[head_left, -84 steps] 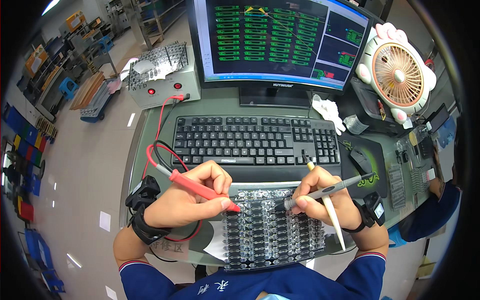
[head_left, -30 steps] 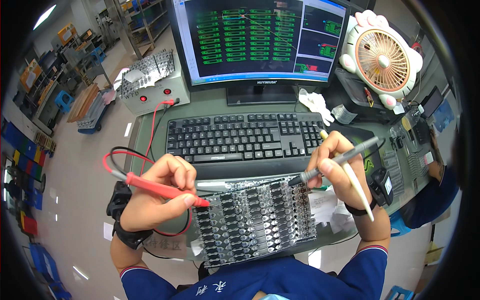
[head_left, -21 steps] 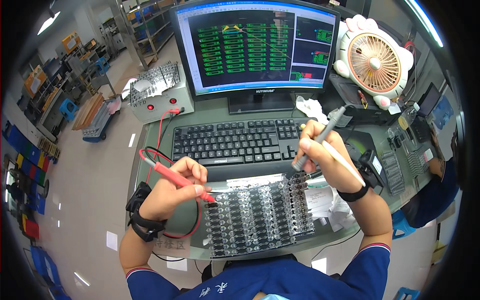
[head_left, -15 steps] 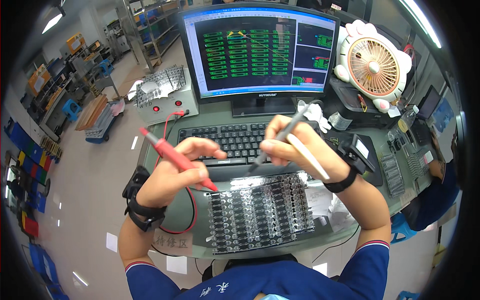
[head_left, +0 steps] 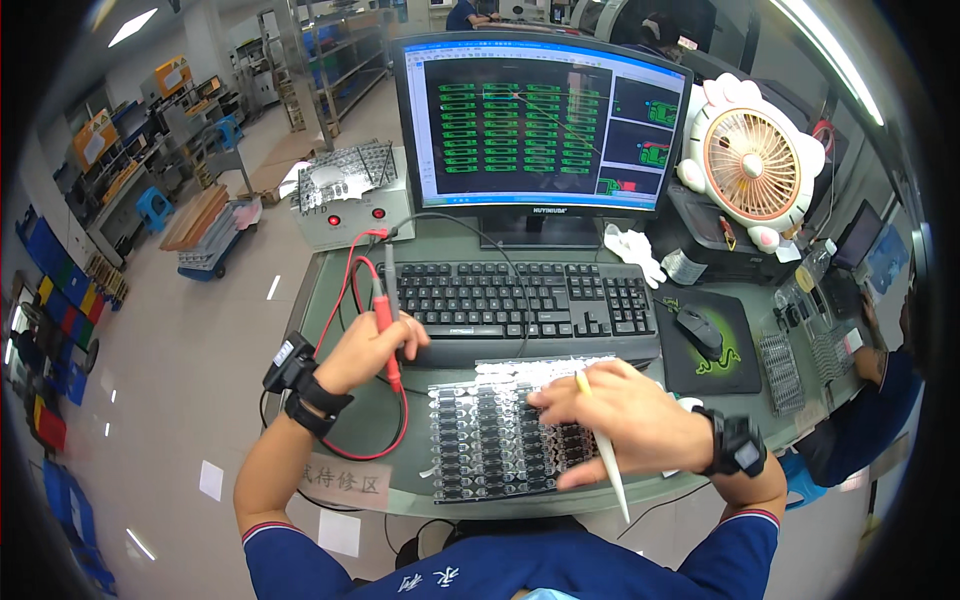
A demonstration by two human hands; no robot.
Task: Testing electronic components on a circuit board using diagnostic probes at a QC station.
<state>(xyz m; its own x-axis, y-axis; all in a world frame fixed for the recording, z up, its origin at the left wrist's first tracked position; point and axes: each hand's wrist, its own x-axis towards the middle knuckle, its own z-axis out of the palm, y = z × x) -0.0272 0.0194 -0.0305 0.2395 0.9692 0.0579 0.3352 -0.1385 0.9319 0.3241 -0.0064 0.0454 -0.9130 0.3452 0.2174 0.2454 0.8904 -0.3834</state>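
Note:
My left hand (head_left: 368, 352), at the keyboard's left end, is closed round a red test probe (head_left: 382, 308) and a grey test probe (head_left: 391, 270), held side by side and roughly upright. My right hand (head_left: 640, 415) is over the right part of a panel of small circuit boards (head_left: 480, 440), fingers reaching across it. A slim white stick with a yellowish end (head_left: 612, 475) is held in that hand, slanting across it. The palm hides the panel's right side; whether the fingertips touch the boards is hard to tell.
Behind the panel is a black keyboard (head_left: 470, 300), with a monitor (head_left: 525, 120) beyond. A mouse (head_left: 700, 332) lies on a mouse pad (head_left: 735, 375) at right. Red and black leads (head_left: 408, 425) loop left of the panel. A fan (head_left: 752, 165) stands back right; a co-worker's arm (head_left: 872, 370) is far right.
The grey probe has gone from my right hand to my left, beside the red one. My right hand has come down over the panel, keeping the white stick. The view has shifted slightly.

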